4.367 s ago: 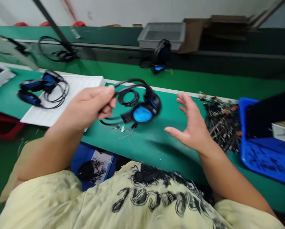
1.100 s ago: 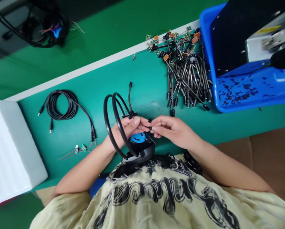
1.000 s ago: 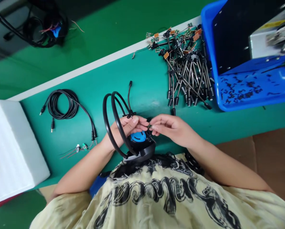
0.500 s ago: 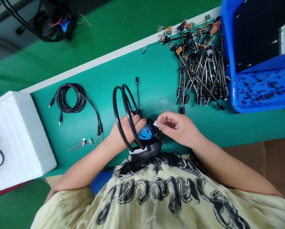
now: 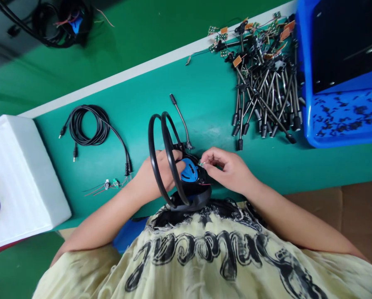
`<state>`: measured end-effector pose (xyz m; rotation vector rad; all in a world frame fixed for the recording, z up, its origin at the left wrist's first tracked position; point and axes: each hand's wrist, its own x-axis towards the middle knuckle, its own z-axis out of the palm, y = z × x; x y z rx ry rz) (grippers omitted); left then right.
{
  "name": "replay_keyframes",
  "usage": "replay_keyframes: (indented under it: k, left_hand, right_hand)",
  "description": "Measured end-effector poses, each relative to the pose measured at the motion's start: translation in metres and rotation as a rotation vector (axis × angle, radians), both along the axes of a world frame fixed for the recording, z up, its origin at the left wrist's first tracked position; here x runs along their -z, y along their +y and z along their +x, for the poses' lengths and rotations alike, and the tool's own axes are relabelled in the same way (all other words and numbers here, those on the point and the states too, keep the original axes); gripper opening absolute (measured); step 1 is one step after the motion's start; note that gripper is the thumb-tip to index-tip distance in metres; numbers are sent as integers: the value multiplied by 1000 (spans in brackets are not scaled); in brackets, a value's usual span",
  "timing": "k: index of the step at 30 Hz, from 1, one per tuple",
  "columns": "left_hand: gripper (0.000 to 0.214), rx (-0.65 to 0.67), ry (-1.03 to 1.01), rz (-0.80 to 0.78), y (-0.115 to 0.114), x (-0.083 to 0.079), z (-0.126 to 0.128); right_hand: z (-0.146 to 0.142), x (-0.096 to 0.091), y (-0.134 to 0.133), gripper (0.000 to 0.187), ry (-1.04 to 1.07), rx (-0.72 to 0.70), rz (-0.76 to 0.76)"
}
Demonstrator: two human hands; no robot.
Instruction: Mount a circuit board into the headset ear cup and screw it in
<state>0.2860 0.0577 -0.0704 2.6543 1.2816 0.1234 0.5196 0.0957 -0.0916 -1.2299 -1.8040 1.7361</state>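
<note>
My left hand [image 5: 159, 174] grips a black headset [image 5: 188, 187] by its blue ear cup [image 5: 188, 171], with the double black headband [image 5: 156, 162] looping around the hand and wrist. A thin curved microphone boom [image 5: 182, 122] rises from the ear cup onto the green bench. My right hand [image 5: 227, 170] pinches a tiny circuit board [image 5: 201, 164] between finger and thumb, right at the ear cup's edge. A short red wire [image 5: 204, 184] shows below those fingers.
A coiled black cable [image 5: 86, 126] and small wired parts [image 5: 109, 184] lie left of my hands. Beyond them is a white foam block [image 5: 17, 178]. A pile of metal microphone booms [image 5: 263, 79] and a blue bin [image 5: 338, 120] sit to the right.
My hands have separated, with the right hand holding the small board against the ear cup. The headset has turned, and its boom now leans further left. The view has shifted slightly.
</note>
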Motion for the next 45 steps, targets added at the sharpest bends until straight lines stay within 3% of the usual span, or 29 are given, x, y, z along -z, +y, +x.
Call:
replay_keyframes:
  k: [5, 9, 13, 15, 18, 20, 24, 27, 32, 40, 42, 45]
  left_hand:
    - [12, -29, -104, -111, -24, 5, -40]
    - [31, -28, -230, -258, -46, 10, -45]
    - [64, -52, -283, -672, -42, -13, -58]
    - [68, -51, -278, -799, -31, -29, -70]
    - [49, -192, -320, -636, -12, -41, -74]
    - [36, -259, -424, -457, -1, -37, -57]
    - [40, -102, -573, -378, 14, -14, 0]
    - [43, -142, -557, -297, 14, 0, 30]
    - [30, -315, -668, -265, 7, 4, 37]
    - [21, -391, -683, -233, 2, 5, 40]
    - [21, -377, -683, -231, 1, 6, 40]
    - [22, -311, -707, -214, 1, 8, 39]
  right_hand:
    - [1, 2, 1, 6, 8, -11, 35]
    - [1, 2, 2, 5, 3, -18, 65]
    - [3, -1, 1, 4, -11, -11, 184]
    - [5, -2, -1, 5, -23, -3, 278]
    - [8, -3, -5, 9, -74, -9, 442]
    - [10, -4, -9, 12, -100, -13, 590]
    - [11, -7, -17, 21, -106, -49, 832]
    - [12, -10, -22, 26, -109, -49, 904]
    - [13, -8, -28, 38, -97, -21, 955]
    - [9, -6, -36, 49, -110, -79, 878]
    - [8, -8, -35, 42, -111, -59, 782]
    - [5, -13, -30, 28, -106, 76, 499]
